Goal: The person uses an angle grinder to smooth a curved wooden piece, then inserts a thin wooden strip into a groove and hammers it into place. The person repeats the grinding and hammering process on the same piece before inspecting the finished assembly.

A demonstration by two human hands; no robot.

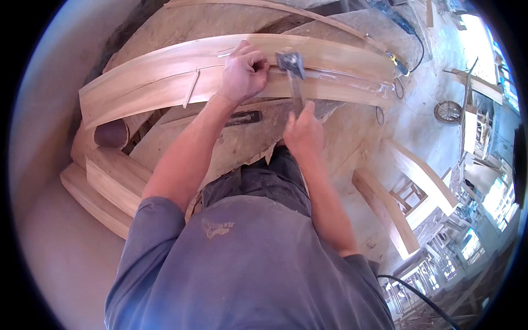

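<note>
My right hand point(304, 132) grips the handle of a hammer point(297, 91), its metal head above a long, curved wooden board point(148, 71). A dark seam runs lengthwise along the board. Just left of the hammer head, my left hand point(245, 71) is closed over the board with fingers curled. What it pinches, if anything, is hidden. A short pale sliver point(224, 54) shows beside its fingertips. Farther left, a thin wooden stick point(191, 88) lies across the board's near edge.
Below the board lies a dark flat bar point(243, 118), with a brown sandpaper roll point(111, 133) to its left. Thick timber pieces point(118, 179) sit at left, more beams point(386, 212) at right. A yellow-and-black-handled tool point(399, 65) and a corded power tool point(393, 16) lie at far right.
</note>
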